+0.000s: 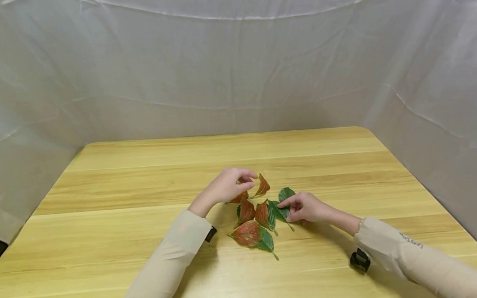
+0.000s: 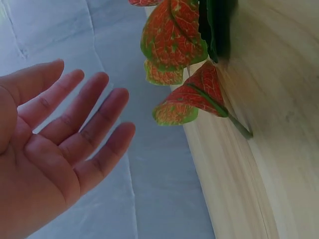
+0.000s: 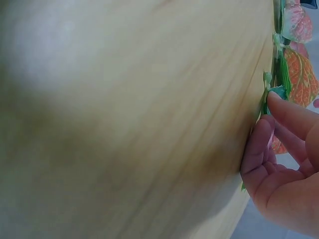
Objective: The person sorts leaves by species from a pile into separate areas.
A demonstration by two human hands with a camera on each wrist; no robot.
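Red and green leaves (image 1: 246,234) are gathered in a loose cluster near the middle of the wood-grained table (image 1: 104,250), several of them overlapped; at the cluster's right side, a green leaf (image 1: 282,213) appears to be pinched between the thumb and forefinger of the right hand (image 1: 309,207), low against the tabletop, with another green leaf (image 1: 286,193) lying just beyond it; the left hand (image 1: 230,184) is held above the far side of the cluster, its fingers loosely spread and nothing gripped, a curled red leaf (image 1: 262,185) being just beside its fingertips; the step in hand is judged to be the arranging of leaves, though whether the pinched one is being set down or picked up cannot be told; for the next move, a light pinch seems called for, so that overlapped neighbours are not dragged along.
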